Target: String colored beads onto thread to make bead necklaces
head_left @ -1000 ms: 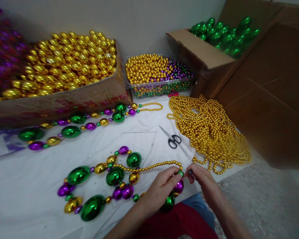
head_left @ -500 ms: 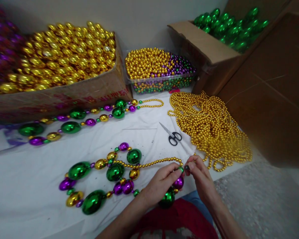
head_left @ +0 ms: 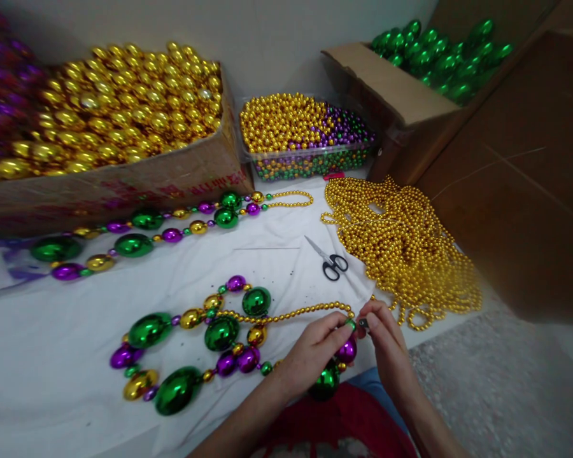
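My left hand (head_left: pixel 310 356) pinches the end of a bead necklace (head_left: pixel 210 340) of large green, purple and gold beads lying on the white cloth (head_left: pixel 52 356). A small green bead sits at its fingertips, and a purple bead (head_left: pixel 347 350) and a green bead (head_left: pixel 325 381) hang under the palm. My right hand (head_left: pixel 386 346) meets it from the right, fingers pinched on something small and dark at the same end. A strand of small gold beads (head_left: pixel 291 313) runs from the pinch leftward to the big beads.
Scissors (head_left: pixel 328 259) lie on the cloth beyond the hands. A heap of gold bead strands (head_left: pixel 401 245) is to the right. A second necklace (head_left: pixel 138 238) lies farther back. Boxes of gold (head_left: pixel 114 102) and green (head_left: pixel 439 57) balls and a tub of small beads (head_left: pixel 305 137) stand behind.
Both hands stay pinched together at the necklace end, fingers shifting slightly. The view has tilted a little.
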`<state>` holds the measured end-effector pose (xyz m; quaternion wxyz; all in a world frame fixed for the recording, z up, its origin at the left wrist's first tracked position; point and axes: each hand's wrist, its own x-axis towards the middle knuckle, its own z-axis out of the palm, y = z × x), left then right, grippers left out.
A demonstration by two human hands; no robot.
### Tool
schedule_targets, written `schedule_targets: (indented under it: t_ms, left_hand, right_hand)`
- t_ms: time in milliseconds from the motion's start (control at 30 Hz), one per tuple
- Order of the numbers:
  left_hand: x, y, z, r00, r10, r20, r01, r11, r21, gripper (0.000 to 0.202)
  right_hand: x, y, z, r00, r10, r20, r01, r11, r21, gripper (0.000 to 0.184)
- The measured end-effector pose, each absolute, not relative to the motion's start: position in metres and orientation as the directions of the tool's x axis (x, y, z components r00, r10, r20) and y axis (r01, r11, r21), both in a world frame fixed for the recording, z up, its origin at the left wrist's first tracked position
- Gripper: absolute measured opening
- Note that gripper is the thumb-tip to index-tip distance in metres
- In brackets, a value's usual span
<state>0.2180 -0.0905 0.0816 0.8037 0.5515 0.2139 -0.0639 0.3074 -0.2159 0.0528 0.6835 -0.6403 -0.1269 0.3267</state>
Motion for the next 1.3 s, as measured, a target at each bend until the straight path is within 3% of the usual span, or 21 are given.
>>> schedule_targets:
  t_ms: [200,400,967,1300]
  left_hand:
    - [0.232,-0.099,0.081,0.941,0.103,-0.322,0.301,0.175,0.937,0.027]
    - [0.233,-0.103,0.082,0.944,0.081,-0.319,0.306,0.138,0.942,0.029]
    - [0.228,-0.102,0.076,0.922,0.077,-0.380,0.347,0.275,0.897,0.030]
    - [0.226,-0.102,0.081,0.899,0.052,-0.434,0.364,0.462,0.809,0.034]
  right_hand:
    - [0.313,-0.242,0.051,0.825,0.506,-0.252,-0.262,-0.053,-0.964,0.017]
    - [0.305,-0.244,0.052,0.818,0.499,-0.286,-0.319,-0.020,-0.948,0.020]
    - [0.302,-0.228,0.051,0.796,0.505,-0.334,-0.418,0.061,-0.906,0.019]
    - [0.303,-0.224,0.051,0.795,0.512,-0.326,-0.412,0.061,-0.909,0.020]
